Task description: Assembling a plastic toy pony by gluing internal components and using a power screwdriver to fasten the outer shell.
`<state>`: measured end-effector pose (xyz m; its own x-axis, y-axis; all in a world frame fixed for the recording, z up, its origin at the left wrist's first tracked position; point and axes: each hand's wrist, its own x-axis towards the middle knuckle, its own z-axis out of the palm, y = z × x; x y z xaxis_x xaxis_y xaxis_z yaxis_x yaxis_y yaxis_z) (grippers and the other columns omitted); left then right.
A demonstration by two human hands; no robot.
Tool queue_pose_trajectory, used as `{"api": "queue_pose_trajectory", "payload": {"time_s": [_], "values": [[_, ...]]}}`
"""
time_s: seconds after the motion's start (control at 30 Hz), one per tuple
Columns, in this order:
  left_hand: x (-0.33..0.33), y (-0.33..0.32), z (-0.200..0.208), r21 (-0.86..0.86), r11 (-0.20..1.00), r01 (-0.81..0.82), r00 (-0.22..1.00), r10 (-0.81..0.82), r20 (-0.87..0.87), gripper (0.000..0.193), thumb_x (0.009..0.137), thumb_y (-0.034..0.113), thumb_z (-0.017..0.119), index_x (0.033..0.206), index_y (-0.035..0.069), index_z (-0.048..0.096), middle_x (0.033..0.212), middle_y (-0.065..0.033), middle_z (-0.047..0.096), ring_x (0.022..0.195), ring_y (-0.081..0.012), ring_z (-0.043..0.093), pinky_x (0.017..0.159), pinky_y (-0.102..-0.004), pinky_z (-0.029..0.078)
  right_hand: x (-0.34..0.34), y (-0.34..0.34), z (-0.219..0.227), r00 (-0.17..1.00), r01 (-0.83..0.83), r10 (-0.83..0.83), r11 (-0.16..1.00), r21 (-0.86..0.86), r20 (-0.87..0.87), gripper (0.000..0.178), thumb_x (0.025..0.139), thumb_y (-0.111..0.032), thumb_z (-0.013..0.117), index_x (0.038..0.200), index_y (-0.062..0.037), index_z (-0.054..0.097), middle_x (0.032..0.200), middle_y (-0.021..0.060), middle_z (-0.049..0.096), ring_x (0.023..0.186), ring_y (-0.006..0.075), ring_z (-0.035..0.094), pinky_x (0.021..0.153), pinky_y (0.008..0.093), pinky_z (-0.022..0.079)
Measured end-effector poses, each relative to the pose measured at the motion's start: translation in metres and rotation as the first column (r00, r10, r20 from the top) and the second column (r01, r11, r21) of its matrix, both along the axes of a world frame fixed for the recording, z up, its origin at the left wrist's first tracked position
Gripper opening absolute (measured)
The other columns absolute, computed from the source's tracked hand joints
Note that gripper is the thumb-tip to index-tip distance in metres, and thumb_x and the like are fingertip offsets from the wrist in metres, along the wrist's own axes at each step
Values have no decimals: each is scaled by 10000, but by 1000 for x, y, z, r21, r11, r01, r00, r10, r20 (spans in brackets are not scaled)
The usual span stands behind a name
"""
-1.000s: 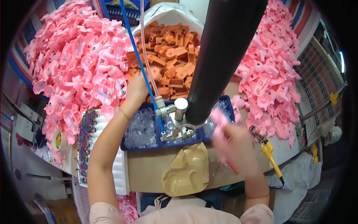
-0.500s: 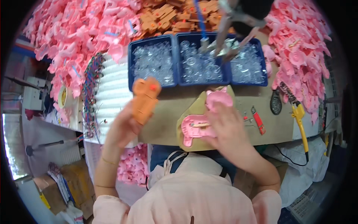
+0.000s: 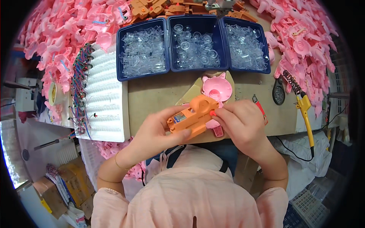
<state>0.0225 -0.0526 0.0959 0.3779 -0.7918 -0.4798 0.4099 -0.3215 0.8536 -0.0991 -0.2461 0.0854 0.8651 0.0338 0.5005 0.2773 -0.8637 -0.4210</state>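
Note:
My left hand (image 3: 156, 131) is closed around the left end of an orange plastic toy housing (image 3: 195, 116), holding it tilted over the front of the table. A silvery and blue piece shows in an opening near that end. At the other end the thumb and fingers of my right hand (image 3: 243, 121) pinch a small red knob-like part (image 3: 212, 113); whether it is fixed to the housing I cannot tell. Under and behind the housing lies a pink animal-shaped shell (image 3: 217, 86) on a tan shaped board (image 3: 190, 92). My hands and the housing hide most of its lower part.
Three blue bins (image 3: 170, 57) of clear plastic parts stand behind. Pink shells (image 3: 300, 41) pile up on both sides, with orange housings (image 3: 152, 7) at the back. White foam (image 3: 110, 91) and wired parts (image 3: 79, 89) lie left; a red cutter (image 3: 261, 110) and yellow soldering iron (image 3: 304, 110) lie right.
My left hand has brought the orange housing rightward, in front of the pink shell. My right hand has left the shell and now pinches the red part. The metal tool above the bins has moved up.

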Motion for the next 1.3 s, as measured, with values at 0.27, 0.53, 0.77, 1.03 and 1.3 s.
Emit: {"api": "queue_pose_trajectory", "payload": {"time_s": [0.27,0.53,0.77,1.03,1.3], "values": [[-27,-10,-20,12,1000,-13,618,-1,786,528,714,127,685,1211,19,541,753,-117,624,650,-230,628,596,-318,487,5,4,-17,984,177,-175,983,50,-39,107,747,-41,672,803,-11,587,735,82,540,643,230,545,550,327,405],[-28,-18,-26,-104,994,-21,445,102,890,510,689,76,683,1185,51,563,790,-99,637,652,-240,604,604,-306,484,1,16,-25,895,437,40,113,892,-444,114,805,-76,656,816,1,572,731,28,539,641,98,517,576,242,401],[2,-9,-9,-132,980,149,670,-2,742,450,679,51,692,1119,43,594,1005,-104,663,843,-246,639,756,-316,501,-3,-4,7,991,92,-42,907,410,-130,308,731,-151,727,983,-8,624,903,90,585,817,195,555,714,303,441],[-1,-6,-10,-333,873,356,566,82,820,401,685,125,759,1052,29,630,1042,-128,668,945,-244,650,801,-341,499,-15,-4,12,973,-117,176,933,340,-148,407,673,-211,748,1027,-46,633,902,73,575,786,249,561,680,362,443],[-9,-8,-25,-154,976,152,656,17,755,410,698,142,767,1071,46,627,952,-94,675,816,-221,646,718,-306,492,2,-16,8,926,17,167,878,478,-339,383,729,-246,713,1014,-2,631,923,108,579,850,248,569,753,340,445]]}}
